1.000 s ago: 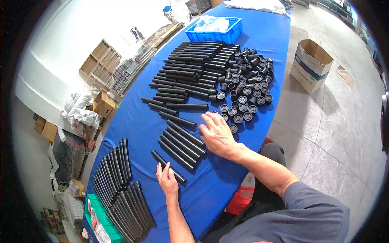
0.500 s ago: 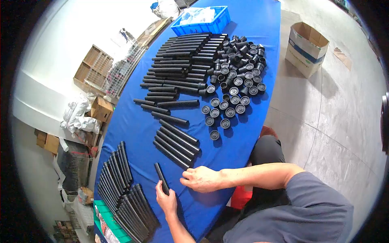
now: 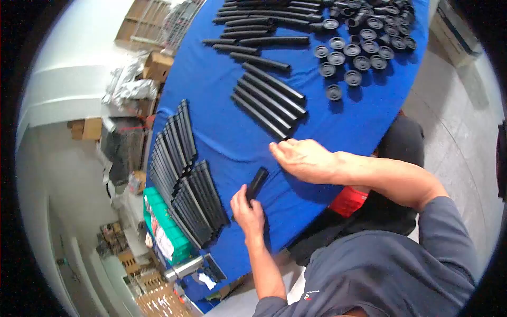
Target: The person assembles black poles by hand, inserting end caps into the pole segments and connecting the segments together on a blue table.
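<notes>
My left hand (image 3: pixel 248 214) grips the lower end of a black tube (image 3: pixel 258 182) and holds it tilted above the blue table (image 3: pixel 222 127). Close by on the right, my right hand (image 3: pixel 301 158) hovers with fingers curled near the tube's upper end; whether it holds a small part I cannot tell. Just beyond it lies a short row of black tubes (image 3: pixel 269 100). Black round caps (image 3: pixel 359 50) are spread at the far right of the cloth.
A stack of finished black tubes (image 3: pixel 182 169) lies at the table's left end, beside a green crate (image 3: pixel 163 232). More tubes (image 3: pixel 253 21) lie at the far side. Cardboard boxes (image 3: pixel 156 66) and clutter line the wall on the left.
My right hand came back from the caps to the tube in my left hand. The left hand lifted that tube off the cloth. My view tipped down and left.
</notes>
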